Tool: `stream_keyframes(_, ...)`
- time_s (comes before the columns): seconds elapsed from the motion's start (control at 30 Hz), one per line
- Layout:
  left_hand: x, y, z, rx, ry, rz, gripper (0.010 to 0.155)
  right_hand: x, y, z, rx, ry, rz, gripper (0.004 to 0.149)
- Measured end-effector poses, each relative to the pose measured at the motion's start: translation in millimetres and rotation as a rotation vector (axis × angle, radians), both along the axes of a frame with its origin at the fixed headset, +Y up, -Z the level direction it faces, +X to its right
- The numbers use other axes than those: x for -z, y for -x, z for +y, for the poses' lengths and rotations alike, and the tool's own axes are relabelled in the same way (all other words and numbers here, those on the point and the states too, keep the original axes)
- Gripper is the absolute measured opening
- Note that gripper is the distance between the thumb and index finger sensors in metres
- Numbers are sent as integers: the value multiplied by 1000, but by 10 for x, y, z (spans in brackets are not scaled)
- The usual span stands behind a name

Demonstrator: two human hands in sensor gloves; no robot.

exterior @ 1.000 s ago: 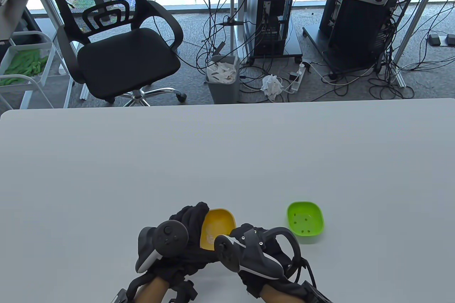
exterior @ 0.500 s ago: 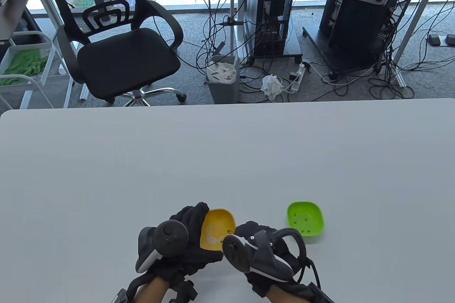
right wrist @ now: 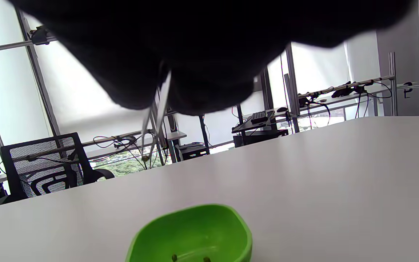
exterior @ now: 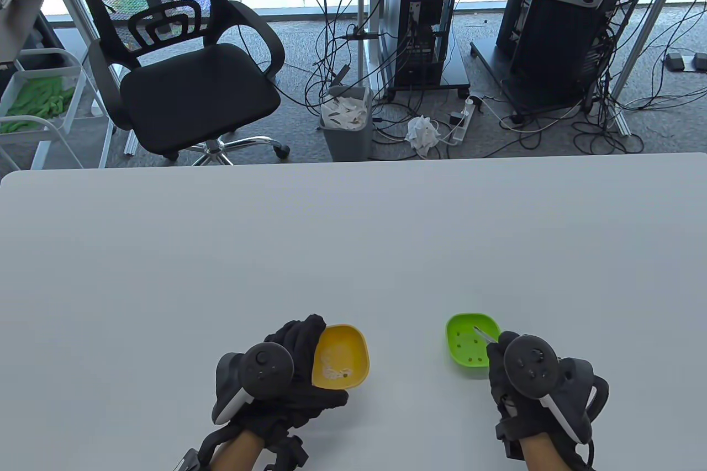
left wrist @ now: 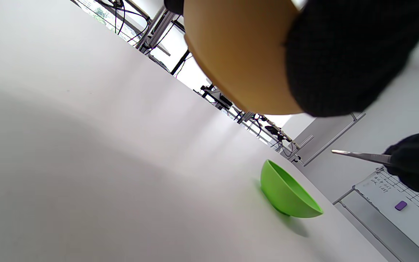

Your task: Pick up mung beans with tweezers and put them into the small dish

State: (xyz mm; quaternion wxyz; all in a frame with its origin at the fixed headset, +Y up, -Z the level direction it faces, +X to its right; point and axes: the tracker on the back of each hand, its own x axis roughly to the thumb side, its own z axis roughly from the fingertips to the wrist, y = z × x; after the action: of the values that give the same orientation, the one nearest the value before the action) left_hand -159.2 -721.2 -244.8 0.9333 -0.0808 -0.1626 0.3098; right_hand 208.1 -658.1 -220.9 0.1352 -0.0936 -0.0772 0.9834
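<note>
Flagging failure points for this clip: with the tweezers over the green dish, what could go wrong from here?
1. The metal tweezers in the right hand pinch a small bean at the tips above the green plastic dish; released from that height, it may bounce out.
2. The left hand holds the yellow plastic dish tilted off the white table; its contents could slide out.

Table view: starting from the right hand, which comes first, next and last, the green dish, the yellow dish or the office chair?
1. Green dish: just left of the right hand, under the tweezers it holds.
2. Yellow dish: farther left, held in the left hand.
3. Office chair: far off, beyond the table.
</note>
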Motion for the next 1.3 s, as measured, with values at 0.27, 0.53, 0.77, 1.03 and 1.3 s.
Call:
stream_keyframes(0.27,-1,11,2,-1,4,6,121,73,-49,-284,15,57,-13,34)
stream_keyframes(0.53,10,-10,-2,8,9,-2,121,79,-72,-294,16,54,-20,34)
stream_keyframes(0.77,4,-2,0,9,10,-2,121,78,-71,-294,21,57,-23,35)
stream_keyframes(1.03,1,-4,2,8,7,-2,121,53,-25,-249,24,38,-7,35)
stream_keyframes(1.3,5,-29,-4,17,8,-10,121,-72,622,394,55,-117,246,35)
